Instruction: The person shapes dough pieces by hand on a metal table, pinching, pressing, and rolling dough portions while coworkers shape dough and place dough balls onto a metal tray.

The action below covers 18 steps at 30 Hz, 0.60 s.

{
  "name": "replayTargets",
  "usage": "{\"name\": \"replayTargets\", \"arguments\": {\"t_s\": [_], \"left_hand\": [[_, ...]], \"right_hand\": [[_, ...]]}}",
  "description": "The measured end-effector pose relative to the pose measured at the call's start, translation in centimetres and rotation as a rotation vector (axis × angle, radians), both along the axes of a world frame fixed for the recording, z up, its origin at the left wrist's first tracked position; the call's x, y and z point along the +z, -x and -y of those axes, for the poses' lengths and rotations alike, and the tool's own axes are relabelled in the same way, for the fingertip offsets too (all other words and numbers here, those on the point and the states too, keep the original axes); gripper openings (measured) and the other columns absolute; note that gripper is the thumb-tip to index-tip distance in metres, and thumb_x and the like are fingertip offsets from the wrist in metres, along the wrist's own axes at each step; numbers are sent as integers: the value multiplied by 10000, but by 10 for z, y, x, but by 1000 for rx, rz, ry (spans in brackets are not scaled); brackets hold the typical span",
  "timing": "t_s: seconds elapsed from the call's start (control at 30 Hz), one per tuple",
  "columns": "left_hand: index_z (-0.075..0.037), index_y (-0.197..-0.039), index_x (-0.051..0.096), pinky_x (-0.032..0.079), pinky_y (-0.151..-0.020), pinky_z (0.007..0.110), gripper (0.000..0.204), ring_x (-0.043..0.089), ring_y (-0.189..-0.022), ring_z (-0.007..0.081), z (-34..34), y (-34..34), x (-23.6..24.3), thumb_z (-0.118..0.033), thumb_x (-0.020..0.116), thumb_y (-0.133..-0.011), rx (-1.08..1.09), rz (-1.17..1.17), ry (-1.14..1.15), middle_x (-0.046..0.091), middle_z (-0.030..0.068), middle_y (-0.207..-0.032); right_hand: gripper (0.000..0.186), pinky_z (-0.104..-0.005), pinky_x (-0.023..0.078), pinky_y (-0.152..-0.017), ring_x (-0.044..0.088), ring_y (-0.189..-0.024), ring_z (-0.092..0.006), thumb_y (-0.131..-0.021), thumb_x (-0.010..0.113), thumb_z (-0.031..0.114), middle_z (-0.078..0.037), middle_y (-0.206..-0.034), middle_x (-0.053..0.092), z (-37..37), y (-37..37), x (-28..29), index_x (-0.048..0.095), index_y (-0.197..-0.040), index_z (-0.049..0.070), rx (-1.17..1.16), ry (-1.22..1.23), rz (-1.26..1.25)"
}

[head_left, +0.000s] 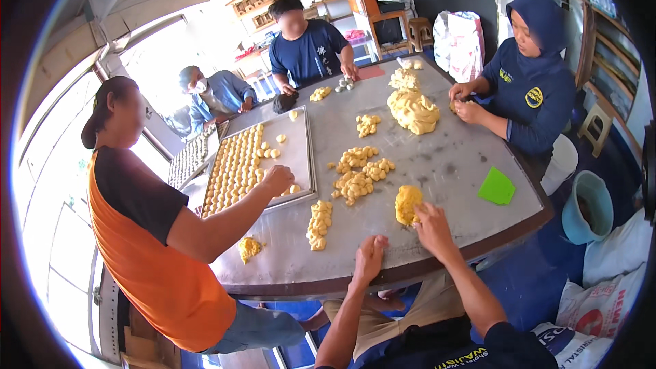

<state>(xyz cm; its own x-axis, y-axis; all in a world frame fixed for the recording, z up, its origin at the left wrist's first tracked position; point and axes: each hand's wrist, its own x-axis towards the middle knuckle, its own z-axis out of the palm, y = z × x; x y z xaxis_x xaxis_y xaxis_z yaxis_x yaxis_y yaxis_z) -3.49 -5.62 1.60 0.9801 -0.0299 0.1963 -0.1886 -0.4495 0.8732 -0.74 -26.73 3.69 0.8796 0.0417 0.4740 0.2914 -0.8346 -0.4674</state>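
Observation:
My left hand [370, 258] is held closed above the near edge of the metal table [465, 157]. What it holds, if anything, is hidden by the curled fingers. A lump of yellow filling [408, 203] lies on the table in front of me. My right hand [432, 227] is at its right edge, with the fingers bent and gripping into it. Left of the filling are a strip of pale dough pieces [319, 225] and a larger heap of dough pieces [352, 184].
A person in orange [154, 246] reaches over a tray [311, 147] of round dough balls at the left. Further people work at the far and right sides. A big dough mound [414, 111] and a green scraper [497, 186] lie on the table. A blue bucket [579, 225] and sacks [615, 253] stand right.

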Motion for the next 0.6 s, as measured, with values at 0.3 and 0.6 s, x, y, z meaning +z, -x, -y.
{"name": "replayTargets", "arguments": {"t_s": [0.3,0.6], "left_hand": [[-16,-1203,563,460,-828,357,254,527,-892,203,-41,4,-18,-237,485,-1104,-5,-86,202,553,122,-1000],[-11,-1117,606,477,-869,406,171,583,-907,333,-38,3,8,-156,573,-1032,-14,404,-715,596,141,-930]], "right_hand": [[342,-423,508,-982,639,-1104,-334,-823,723,-7,-133,-1191,696,24,19,-26,758,-1156,63,117,-132,33],[330,-438,501,-1021,602,-1195,-355,-884,693,2,-151,-1279,652,12,11,-38,727,-1209,49,36,-191,9]]}}
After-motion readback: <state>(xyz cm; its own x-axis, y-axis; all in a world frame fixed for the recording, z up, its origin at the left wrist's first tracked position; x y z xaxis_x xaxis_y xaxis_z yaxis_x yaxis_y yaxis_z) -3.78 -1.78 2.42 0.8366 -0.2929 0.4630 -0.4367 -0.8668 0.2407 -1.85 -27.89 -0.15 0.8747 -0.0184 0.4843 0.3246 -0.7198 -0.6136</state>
